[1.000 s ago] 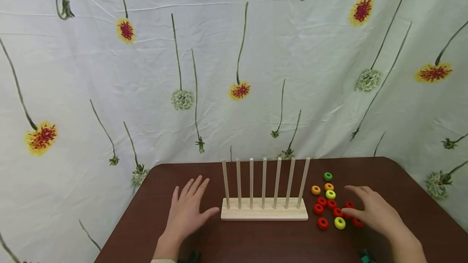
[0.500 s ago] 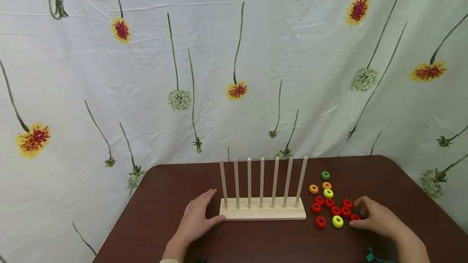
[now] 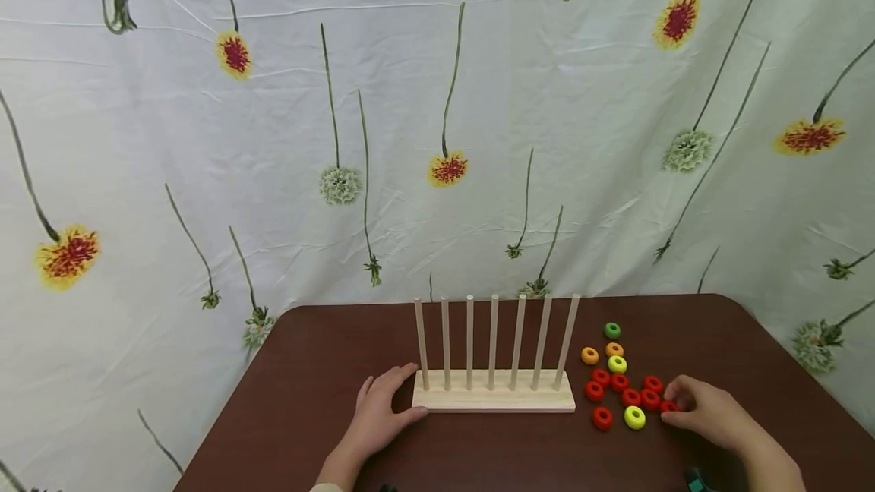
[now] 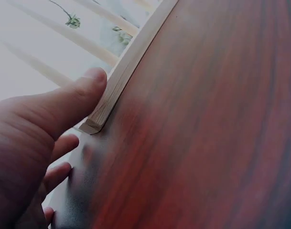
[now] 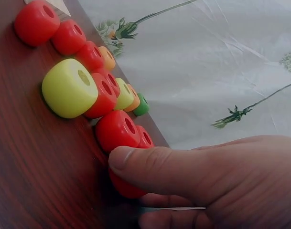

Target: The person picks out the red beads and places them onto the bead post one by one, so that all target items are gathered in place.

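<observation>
A pale wooden peg rack (image 3: 494, 402), with several upright dowels on a flat base, stands on the table. My left hand (image 3: 374, 417) holds the base's left end, thumb at its front edge and fingers at its far side. In the left wrist view the thumb (image 4: 85, 90) lies against the base (image 4: 128, 67). At the right, my right hand (image 3: 711, 412) pinches a red bead (image 3: 669, 405) at the near right of the bead group. From the right wrist, that bead (image 5: 128, 187) shows partly behind the thumb, and the other fingertips are mostly hidden.
Several more red beads (image 3: 602, 418), two yellow beads (image 3: 634, 417), two orange beads (image 3: 590, 356) and a green bead (image 3: 612, 330) lie right of the rack. Behind the dark brown table (image 3: 328, 340) hangs a flower-print cloth (image 3: 410, 97).
My left hand has moved right and nearer, from spread beside the rack to holding its end. My right hand has lowered onto the rightmost red bead, and its fingers have closed round it.
</observation>
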Action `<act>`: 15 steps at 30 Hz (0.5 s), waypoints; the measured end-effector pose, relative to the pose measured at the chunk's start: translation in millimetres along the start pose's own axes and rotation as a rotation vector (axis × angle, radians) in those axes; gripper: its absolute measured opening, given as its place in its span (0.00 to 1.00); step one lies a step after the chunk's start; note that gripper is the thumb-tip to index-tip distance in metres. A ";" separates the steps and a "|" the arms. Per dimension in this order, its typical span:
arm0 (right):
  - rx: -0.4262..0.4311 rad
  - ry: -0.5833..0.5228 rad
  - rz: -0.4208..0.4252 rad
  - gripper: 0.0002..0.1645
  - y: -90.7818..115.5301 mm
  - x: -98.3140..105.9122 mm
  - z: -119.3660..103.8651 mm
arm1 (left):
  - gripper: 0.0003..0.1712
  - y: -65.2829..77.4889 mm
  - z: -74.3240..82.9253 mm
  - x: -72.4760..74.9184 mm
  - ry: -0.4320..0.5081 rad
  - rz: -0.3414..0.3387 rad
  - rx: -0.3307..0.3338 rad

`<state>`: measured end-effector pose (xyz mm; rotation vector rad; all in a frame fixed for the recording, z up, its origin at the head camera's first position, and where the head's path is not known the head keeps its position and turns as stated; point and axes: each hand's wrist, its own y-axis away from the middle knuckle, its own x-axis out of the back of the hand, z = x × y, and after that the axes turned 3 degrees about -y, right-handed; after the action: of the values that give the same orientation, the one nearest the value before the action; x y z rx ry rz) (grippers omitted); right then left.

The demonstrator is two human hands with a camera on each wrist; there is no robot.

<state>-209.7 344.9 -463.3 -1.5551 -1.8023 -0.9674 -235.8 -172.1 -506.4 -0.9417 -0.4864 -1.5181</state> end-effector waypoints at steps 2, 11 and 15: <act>0.004 0.007 0.011 0.20 -0.3 0.1 0.2 | 0.41 0.4 -0.5 -0.2 -0.003 -0.005 -0.004; 0.023 0.025 0.045 0.19 1.7 1.9 -5.3 | 0.36 2.5 -3.1 0.0 -0.008 -0.001 -0.034; 0.027 0.029 0.060 0.19 3.2 5.1 -10.1 | 0.36 2.9 -2.3 0.5 -0.008 0.005 -0.035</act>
<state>-207.7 339.8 -452.8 -1.5620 -1.7315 -0.9291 -233.7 -174.7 -507.9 -0.9761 -0.4641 -1.5237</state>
